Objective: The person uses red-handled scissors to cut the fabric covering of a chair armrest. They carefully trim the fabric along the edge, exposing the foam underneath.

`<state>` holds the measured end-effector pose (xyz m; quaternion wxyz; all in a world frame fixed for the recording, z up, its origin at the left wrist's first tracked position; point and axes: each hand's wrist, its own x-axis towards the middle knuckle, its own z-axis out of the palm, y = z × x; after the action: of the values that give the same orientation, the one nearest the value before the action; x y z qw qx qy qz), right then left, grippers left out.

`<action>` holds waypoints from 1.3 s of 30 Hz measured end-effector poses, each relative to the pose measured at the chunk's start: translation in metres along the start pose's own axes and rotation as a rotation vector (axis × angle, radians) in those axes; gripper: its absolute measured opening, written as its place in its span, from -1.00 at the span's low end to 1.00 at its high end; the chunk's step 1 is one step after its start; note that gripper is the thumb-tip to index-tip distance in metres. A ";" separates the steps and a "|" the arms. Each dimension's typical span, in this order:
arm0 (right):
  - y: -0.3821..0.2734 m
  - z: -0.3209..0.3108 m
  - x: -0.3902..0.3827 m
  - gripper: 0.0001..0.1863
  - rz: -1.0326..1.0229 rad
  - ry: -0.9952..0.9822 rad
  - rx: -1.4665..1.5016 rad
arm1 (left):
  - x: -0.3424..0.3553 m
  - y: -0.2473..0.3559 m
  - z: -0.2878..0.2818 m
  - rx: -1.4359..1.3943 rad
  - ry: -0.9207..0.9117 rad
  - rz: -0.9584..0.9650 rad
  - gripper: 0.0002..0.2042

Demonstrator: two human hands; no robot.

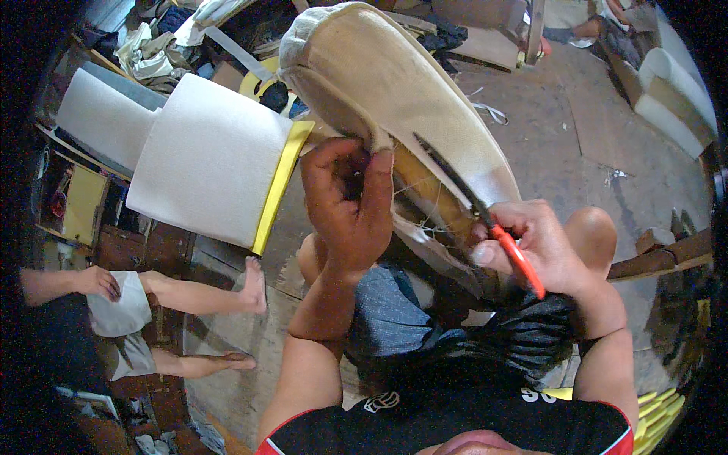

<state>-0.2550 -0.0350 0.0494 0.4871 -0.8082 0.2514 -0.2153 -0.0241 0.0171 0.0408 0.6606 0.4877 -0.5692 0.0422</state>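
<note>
A long beige upholstered cushion piece (pixel 413 83) stands between my knees, its fabric parted along the lower left side over brown backing (pixel 425 193) with loose pale threads. My left hand (pixel 347 201) is closed on the fabric edge at that opening, thumb against it. My right hand (pixel 516 239), lower right on the piece, holds dark-bladed scissors (pixel 514 257) with red handles; the blades point up and left, lying over the fabric beside the opening.
Pale padded panels (pixel 199 163), one with a yellow edge, stand at left. Another person's bare legs (pixel 193 296) and hand are at lower left. A person's leg (pixel 582 34) and pale cushions (pixel 667 98) are at upper right. Piled cloth (pixel 148 53) lies behind.
</note>
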 end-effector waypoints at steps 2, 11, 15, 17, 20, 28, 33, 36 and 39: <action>0.009 0.010 0.005 -0.58 0.029 -0.019 0.005 | -0.002 0.005 -0.001 -0.030 -0.017 -0.056 -0.72; 0.010 0.019 0.012 -0.68 0.070 0.038 0.030 | 0.000 0.003 -0.005 0.028 -0.017 -0.053 -0.81; 0.021 0.015 0.012 -0.69 0.015 0.134 -0.022 | -0.001 0.005 -0.007 0.011 -0.031 -0.110 -0.82; 0.024 0.012 0.013 -0.69 -0.033 0.155 -0.081 | -0.001 0.001 -0.008 -0.076 -0.015 -0.162 -0.81; 0.013 0.010 0.012 -0.68 0.035 0.141 -0.078 | 0.003 -0.014 -0.008 -0.494 0.032 -0.270 -0.85; 0.020 0.014 0.014 -0.53 -0.033 0.058 -0.057 | 0.000 0.005 -0.005 -0.113 0.055 -0.187 -0.78; 0.021 0.020 0.019 -0.47 -0.148 0.054 -0.140 | 0.000 0.005 -0.006 -0.116 0.051 -0.152 -0.73; 0.022 0.019 0.019 -0.45 -0.142 0.047 -0.146 | 0.001 0.011 -0.006 -0.118 0.047 -0.177 -0.74; 0.018 0.020 0.018 -0.40 -0.118 0.035 -0.128 | -0.001 0.010 -0.010 -0.106 0.025 -0.181 -0.76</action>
<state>-0.2329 -0.0394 0.0263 0.4163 -0.8472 0.2253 -0.2413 -0.0239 0.0297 0.0477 0.6938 0.5007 -0.5160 -0.0415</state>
